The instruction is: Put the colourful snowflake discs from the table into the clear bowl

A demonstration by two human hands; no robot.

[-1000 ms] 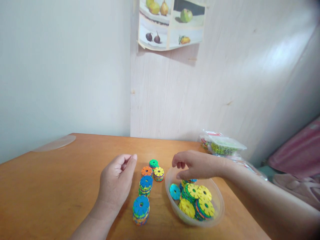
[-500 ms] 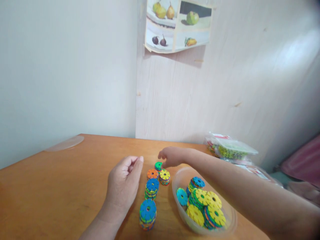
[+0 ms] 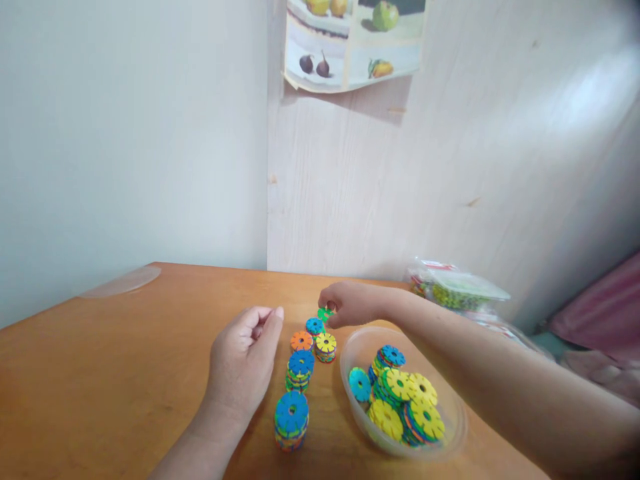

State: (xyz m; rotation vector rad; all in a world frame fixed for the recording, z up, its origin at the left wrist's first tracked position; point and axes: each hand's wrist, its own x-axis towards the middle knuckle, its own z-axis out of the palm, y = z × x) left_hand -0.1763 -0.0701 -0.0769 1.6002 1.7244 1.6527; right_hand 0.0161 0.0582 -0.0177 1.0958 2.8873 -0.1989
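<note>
My right hand (image 3: 353, 305) reaches across to the far stack, fingers pinching a green notched disc (image 3: 325, 313). Just below that disc is a small stack topped by a blue disc (image 3: 315, 326). Nearer me stand stacks topped by an orange disc (image 3: 302, 341) and a yellow disc (image 3: 326, 343). Two more blue-topped stacks, a middle one (image 3: 301, 363) and a taller front one (image 3: 292, 413), continue the line toward me. Left of them, my left hand (image 3: 244, 360) is curled closed, thumb against the index finger; whatever it may hold is hidden.
A clear plastic bowl (image 3: 350, 417) with yellow, blue and green discs stands on the right, under my right forearm. A translucent lid (image 3: 123, 282) lies at the table's far left. Clear food boxes (image 3: 463, 290) are stacked at the back right, against the wall.
My right hand has lifted the green disc off the far stack, baring a blue disc on top. My left hand keeps its closed pose. The view has tilted slightly downward.
</note>
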